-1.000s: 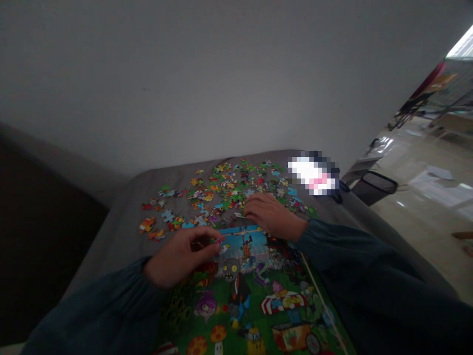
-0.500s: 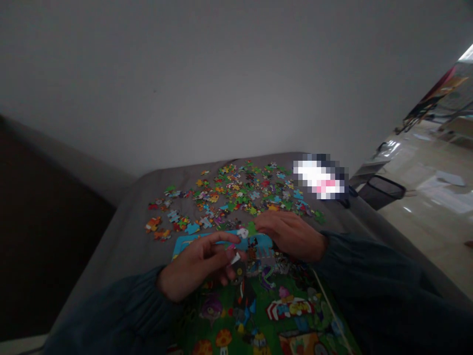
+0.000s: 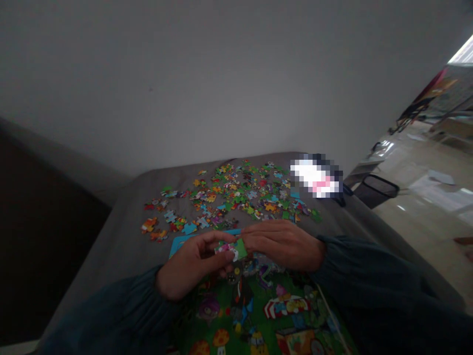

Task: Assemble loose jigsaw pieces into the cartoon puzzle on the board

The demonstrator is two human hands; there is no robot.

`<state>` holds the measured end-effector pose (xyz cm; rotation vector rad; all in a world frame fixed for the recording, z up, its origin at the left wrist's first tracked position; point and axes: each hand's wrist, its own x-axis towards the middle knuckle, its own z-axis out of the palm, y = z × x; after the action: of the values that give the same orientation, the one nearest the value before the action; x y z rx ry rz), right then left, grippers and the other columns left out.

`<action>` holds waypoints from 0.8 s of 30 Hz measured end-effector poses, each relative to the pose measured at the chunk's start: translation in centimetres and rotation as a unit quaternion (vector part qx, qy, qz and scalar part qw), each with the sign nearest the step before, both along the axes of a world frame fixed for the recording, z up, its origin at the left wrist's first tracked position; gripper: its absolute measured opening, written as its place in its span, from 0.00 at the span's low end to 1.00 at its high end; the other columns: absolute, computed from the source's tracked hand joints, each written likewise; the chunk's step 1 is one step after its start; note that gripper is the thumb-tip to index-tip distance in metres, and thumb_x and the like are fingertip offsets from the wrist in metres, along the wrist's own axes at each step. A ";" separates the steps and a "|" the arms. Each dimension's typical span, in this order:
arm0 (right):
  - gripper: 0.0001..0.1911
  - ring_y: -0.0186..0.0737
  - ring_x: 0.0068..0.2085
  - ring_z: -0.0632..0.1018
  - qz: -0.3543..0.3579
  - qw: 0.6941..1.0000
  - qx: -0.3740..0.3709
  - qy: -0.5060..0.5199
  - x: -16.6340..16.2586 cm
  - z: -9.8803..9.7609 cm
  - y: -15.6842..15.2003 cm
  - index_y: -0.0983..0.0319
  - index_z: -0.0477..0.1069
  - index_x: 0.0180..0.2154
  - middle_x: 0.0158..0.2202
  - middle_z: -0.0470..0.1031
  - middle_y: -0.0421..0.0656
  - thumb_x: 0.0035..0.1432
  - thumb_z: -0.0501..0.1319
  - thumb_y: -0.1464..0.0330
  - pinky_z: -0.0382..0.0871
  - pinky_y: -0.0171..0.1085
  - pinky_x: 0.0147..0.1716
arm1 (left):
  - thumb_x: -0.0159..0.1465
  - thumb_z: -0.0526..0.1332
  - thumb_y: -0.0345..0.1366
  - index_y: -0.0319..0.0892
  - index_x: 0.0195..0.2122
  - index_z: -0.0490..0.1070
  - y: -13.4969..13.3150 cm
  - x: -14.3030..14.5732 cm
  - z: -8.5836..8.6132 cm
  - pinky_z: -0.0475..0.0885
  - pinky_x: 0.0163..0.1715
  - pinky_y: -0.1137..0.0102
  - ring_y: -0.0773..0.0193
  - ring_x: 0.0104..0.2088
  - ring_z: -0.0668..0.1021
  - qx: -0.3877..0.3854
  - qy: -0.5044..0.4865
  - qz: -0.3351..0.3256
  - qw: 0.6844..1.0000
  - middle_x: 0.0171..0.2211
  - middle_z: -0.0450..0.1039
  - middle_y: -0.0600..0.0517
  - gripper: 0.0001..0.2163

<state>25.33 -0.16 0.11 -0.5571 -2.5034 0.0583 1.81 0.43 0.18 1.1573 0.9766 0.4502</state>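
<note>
— Dim room, plain wall behind. The grey surface (image 3: 121, 236) carries a wide scatter of loose pieces (image 3: 236, 195) on its far side, well apart from a black bin (image 3: 377, 190) on the floor to the right. I log this from my remote station.

— Noted. Where is the piece in play?

— I read a green-and-white puzzle piece (image 3: 232, 249) held just above the top edge of the assembled picture (image 3: 266, 305), between both hands. Left hand (image 3: 192, 264): grip pressed together, thumb on top and fingers beneath, pinching the piece. Right hand (image 3: 284, 244): fingers drawn in, tips at the piece's green end. I cannot tell whether they clamp it or only touch it.

— Step in hand?

— My judgement: the piece is being oriented in the air and is not yet seated. It may be two pieces joined, but it is too blurred to say.

— What does a next move call for?

— Judgement again: turning the piece until its colours agree with the printed scene below, then lowering it flat near the blue border (image 3: 177, 242). After that, light downward pressure, so the tabs seat without disturbing neighbours.
</note>
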 end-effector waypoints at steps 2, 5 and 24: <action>0.12 0.37 0.49 0.77 0.006 1.000 0.010 -0.002 -0.1 0.0 0.0 0.64 0.71 0.44 0.43 0.79 0.45 0.69 0.49 0.71 0.74 0.37 0.47 | 0.49 0.71 0.50 0.40 0.43 0.69 0.1 0.0 0.1 0.70 0.25 0.76 0.71 0.22 0.74 0.009 0.014 0.001 1.000 0.22 0.76 0.57 0.25; 0.12 0.35 0.48 0.77 0.010 0.999 0.027 -0.014 -0.3 0.1 -0.1 0.64 0.71 0.42 0.43 0.79 0.44 0.69 0.49 0.72 0.73 0.36 0.46 | 0.49 0.71 0.51 0.40 0.43 0.70 0.0 0.1 0.2 0.71 0.25 0.75 0.70 0.22 0.75 0.020 0.035 0.005 0.999 0.22 0.77 0.56 0.26; 0.08 0.36 0.31 0.78 -0.402 0.861 -0.006 0.312 11.5 0.6 5.5 0.60 0.72 0.39 0.31 0.78 0.41 0.60 0.55 0.68 0.72 0.35 0.29 | 0.55 0.67 0.50 0.47 0.49 0.72 2.4 -3.4 0.3 0.78 0.33 0.70 0.56 0.37 0.82 0.144 0.150 0.075 0.975 0.34 0.81 0.52 0.22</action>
<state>36.79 5.36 0.67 -1.3066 -1.5011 -0.0588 -1.57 2.88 0.51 1.4460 1.2969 0.5614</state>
